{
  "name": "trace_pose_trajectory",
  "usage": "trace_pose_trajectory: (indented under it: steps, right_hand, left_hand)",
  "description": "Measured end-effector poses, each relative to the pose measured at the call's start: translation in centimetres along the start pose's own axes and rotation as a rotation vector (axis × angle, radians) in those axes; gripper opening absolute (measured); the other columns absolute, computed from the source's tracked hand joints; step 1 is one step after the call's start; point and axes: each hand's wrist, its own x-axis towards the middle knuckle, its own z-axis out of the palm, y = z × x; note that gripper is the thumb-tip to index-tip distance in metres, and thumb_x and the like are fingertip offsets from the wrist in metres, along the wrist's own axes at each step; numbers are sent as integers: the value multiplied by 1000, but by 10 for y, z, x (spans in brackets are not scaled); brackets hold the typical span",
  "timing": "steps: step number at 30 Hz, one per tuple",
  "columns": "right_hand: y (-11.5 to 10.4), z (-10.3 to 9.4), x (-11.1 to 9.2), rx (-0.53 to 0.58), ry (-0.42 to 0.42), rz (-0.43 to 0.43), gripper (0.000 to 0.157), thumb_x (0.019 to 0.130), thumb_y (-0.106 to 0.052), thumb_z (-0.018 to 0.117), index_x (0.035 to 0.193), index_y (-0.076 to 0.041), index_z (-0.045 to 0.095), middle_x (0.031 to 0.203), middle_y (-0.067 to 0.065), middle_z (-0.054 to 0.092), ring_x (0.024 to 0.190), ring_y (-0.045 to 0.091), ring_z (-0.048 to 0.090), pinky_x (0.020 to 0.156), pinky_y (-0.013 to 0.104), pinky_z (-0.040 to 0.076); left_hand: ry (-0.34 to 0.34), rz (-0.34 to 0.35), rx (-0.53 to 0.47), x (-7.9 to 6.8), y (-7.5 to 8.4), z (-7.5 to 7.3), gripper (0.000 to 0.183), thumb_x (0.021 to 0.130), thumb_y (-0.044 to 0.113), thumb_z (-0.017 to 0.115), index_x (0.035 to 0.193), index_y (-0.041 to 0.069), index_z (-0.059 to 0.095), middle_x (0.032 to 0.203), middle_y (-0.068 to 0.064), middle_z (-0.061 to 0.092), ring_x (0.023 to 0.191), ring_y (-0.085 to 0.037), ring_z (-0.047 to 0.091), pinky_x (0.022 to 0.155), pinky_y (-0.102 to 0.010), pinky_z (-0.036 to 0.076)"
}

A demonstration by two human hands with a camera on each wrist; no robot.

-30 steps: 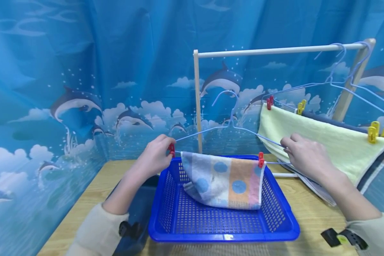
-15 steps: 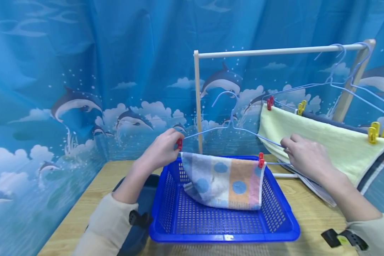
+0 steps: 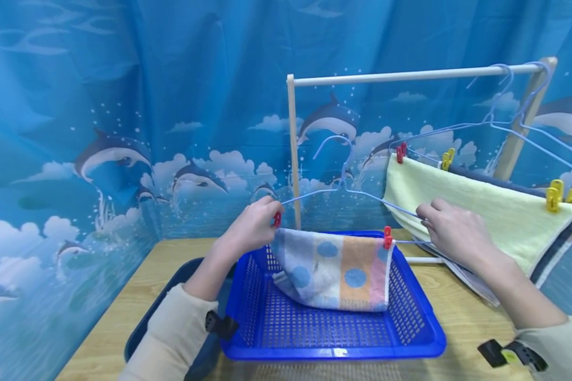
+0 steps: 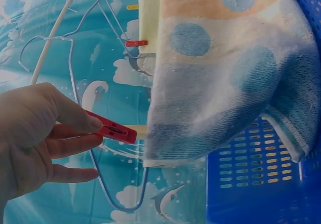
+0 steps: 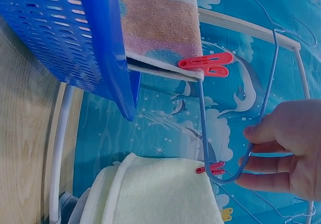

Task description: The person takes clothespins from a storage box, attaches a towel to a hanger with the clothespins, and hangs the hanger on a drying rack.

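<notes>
My left hand point(image 3: 255, 225) pinches a red clothespin point(image 4: 116, 130) between thumb and fingers, close to the left top corner of a small towel point(image 3: 329, 270) with blue dots and pastel stripes. That towel is folded over the lower bar of a blue wire hanger point(image 3: 310, 194), above the basket. Another red clothespin point(image 5: 206, 63) clips its right top corner to the bar. With thumb and fingers, my right hand point(image 3: 457, 233) grips the hanger's right end, keeping the hook upward.
Below the towel stands a blue perforated basket point(image 3: 331, 353) on the wooden table point(image 3: 476, 317). A dark tub point(image 3: 148, 312) sits left of it. Behind rises a drying rack point(image 3: 391, 78), with a pale yellow towel point(image 3: 476, 203) hanging at right, clipped by red and yellow clothespins.
My left hand has moved right along the hanger with the red clothespin, from the hanger's left end to the towel's left corner. The right hand and the towel have hardly moved.
</notes>
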Motion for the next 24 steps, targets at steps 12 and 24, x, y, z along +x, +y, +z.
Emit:
trace_pose_trajectory:
  steps: [12,24]
  right_hand:
    - [0,1,0,0,26,-8,14,78,1,65,90,-6,63,71,6,50,49,17,41,40,31,31]
    - [-1,2,1,1,25,-10,14,77,1,66,89,-6,62,70,5,48,49,17,40,39,33,31]
  left_hand:
    - [57,-35,56,-2,0,7,23,72,-15,59,85,3,66,81,-6,58,74,-21,57,65,-32,50]
    - [41,-64,79,-3,-1,11,21,73,-15,59,82,2,68,79,-7,60,73,-21,59,64,-29,51]
